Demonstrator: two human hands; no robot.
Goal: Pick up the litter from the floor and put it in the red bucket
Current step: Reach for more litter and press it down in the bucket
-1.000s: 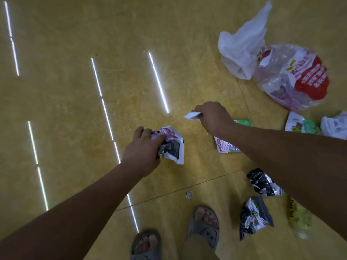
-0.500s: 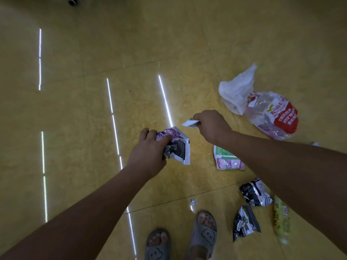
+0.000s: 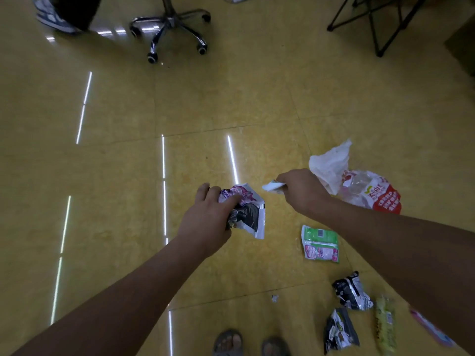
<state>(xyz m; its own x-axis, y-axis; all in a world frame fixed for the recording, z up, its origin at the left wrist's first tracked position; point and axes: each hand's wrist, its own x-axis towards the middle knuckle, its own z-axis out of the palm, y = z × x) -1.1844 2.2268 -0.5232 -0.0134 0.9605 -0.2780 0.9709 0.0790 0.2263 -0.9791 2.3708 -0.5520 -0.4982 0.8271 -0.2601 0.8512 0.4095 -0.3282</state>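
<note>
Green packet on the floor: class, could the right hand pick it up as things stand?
Likely not cleanly: the right hand grips a white scrap, though the green packet lies uncovered, nothing blocking it.

Dim, warm indoor light. Thin white streaks of glare lie on the glossy yellow floor (image 3: 257, 98). Wide-angle bending at the edges; the top-left shoe (image 3: 51, 19) is blurred.

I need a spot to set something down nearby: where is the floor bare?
The floor is bare left of the left hand, out to the chair base, and straight ahead between both hands and that chair. The right is crowded: green packet, black wrappers and plastic bags lie around the right hand and arm.
</note>
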